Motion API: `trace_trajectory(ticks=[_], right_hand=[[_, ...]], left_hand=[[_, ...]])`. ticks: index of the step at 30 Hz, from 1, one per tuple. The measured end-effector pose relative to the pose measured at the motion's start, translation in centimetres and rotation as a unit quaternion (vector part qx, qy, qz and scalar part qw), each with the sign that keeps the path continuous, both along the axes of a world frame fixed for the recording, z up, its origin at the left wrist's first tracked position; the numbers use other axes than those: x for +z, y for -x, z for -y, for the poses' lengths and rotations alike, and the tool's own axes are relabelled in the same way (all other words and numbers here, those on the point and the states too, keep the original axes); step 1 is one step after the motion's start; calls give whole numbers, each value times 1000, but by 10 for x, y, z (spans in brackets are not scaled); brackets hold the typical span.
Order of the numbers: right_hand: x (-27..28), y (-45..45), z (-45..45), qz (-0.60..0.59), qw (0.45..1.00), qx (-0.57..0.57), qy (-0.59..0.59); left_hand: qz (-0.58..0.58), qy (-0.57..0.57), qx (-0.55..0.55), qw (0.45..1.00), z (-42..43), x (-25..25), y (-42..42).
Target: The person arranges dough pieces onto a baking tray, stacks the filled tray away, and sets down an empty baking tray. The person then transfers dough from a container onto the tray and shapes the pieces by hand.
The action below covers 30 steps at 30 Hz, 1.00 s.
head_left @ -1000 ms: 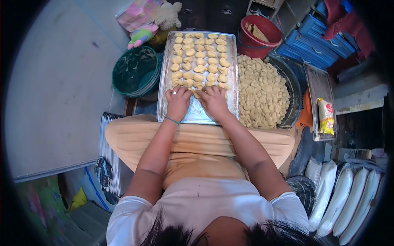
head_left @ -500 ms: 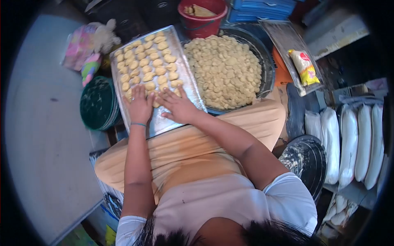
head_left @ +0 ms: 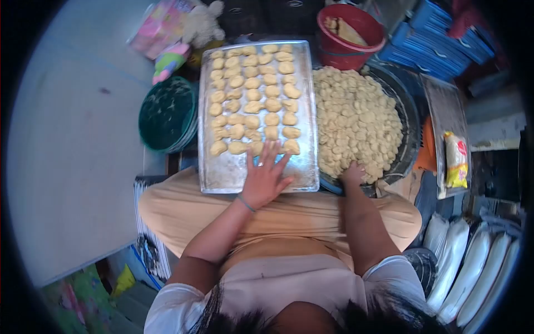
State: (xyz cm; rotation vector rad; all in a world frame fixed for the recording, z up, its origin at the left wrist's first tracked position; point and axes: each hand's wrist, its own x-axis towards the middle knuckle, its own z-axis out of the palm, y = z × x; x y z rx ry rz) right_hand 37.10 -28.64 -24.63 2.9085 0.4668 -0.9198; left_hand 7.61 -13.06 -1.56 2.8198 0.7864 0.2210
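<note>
A metal baking tray (head_left: 222, 177) lies across my lap, bearing rows of flattened pale dough pieces (head_left: 253, 94). My left hand (head_left: 263, 177) is over the near end of the tray, fingers spread and fingertips on the nearest row of dough. To the right of the tray stands a wide black basin (head_left: 411, 128) heaped with many small dough pieces (head_left: 359, 119). My right hand (head_left: 352, 173) is at the basin's near edge with its fingers curled against the heap; what lies in them is hidden.
A green bucket (head_left: 167, 114) stands left of the tray. Behind the basin is a red bucket (head_left: 350, 39). At right, a yellow-and-red packet (head_left: 456, 161) lies on another tray (head_left: 441, 111), with long white filled bags (head_left: 450, 261) below. Soft toys (head_left: 203, 25) sit at the back left.
My right hand has left the tray and gone right to the basin. My left hand has shifted right along the near row of dough. The view has turned, and the tray appears straighter.
</note>
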Motion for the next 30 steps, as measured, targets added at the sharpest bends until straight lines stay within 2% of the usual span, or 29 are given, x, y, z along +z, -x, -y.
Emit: trace_trajectory(ticks=[3,6,9,10,13,14,17,19,20,21,23,25,26,29,30], right_hand=[[-1,-39,9,11,998,54,-38],[-16,-53,26,67,979,-29,-188],[-9,-61,29,80,954,-144,-251],[-8,-62,26,89,923,-189,-322],[16,-68,9,127,880,-282,-361],[27,-70,6,55,846,-328,-416],[52,-83,6,104,873,-241,-410],[97,-70,-5,110,836,-308,-440],[78,-90,0,-6,735,-338,-587],[85,-96,-2,-28,709,-356,-608],[139,-74,-5,-111,657,-324,-672],[189,-42,-13,-154,635,-281,-703],[212,-25,-20,-176,624,-257,-717],[271,40,-40,-275,579,-186,-744],[285,63,-47,-310,579,-167,-735]], left_hand=[[44,17,-13,999,1,4,-6],[59,8,-18,998,2,8,1],[84,36,13,996,2,12,13],[110,4,24,994,1,12,17],[153,46,41,986,-2,19,25],[170,46,39,984,-1,23,27],[216,59,9,974,2,28,32],[249,89,-22,964,3,34,32],[262,111,-41,958,1,34,32],[273,134,-59,951,0,34,31],[320,252,-69,911,1,35,24],[362,360,-82,856,3,33,14],[347,432,-69,830,4,26,12],[387,672,31,631,11,24,-1],[372,706,41,601,10,32,-4]])
